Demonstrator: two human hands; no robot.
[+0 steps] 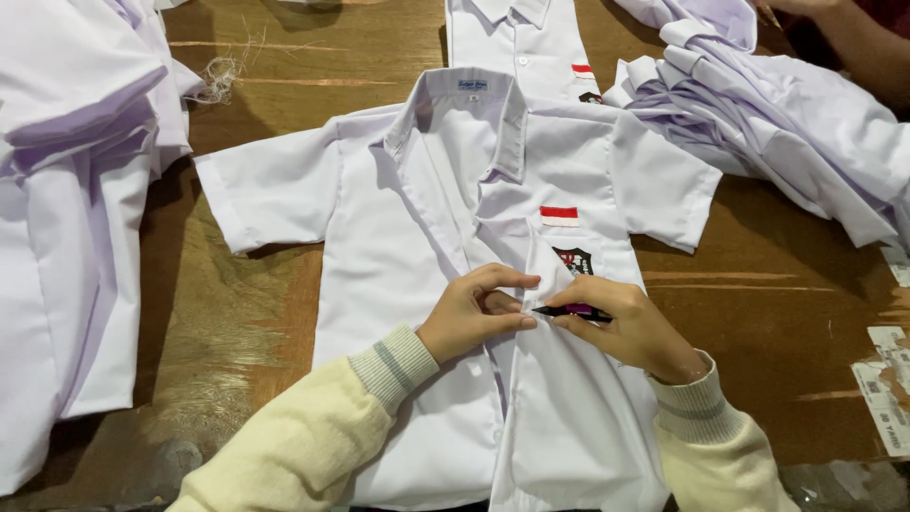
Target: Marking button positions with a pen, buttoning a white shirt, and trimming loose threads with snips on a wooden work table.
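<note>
A white short-sleeved shirt (445,199) lies spread out, front up, on the brown wooden table (237,313). It has a red-and-white patch and a dark crest on the chest pocket. My left hand (474,313) pinches the shirt's front placket at mid-chest, fingers closed on the cloth. Just to its right, my right hand (626,327) holds a small dark tool with a purple part (573,311), its tip pointing left at the placket beside my left fingers. Both arms wear cream knitted sleeves.
A stack of white garments (76,190) fills the left side. Another white shirt (521,43) lies beyond the collar. A heap of white shirts (777,123) sits at the right, with another person's arm (853,38) behind it. Paper scraps (886,389) stick near the right edge.
</note>
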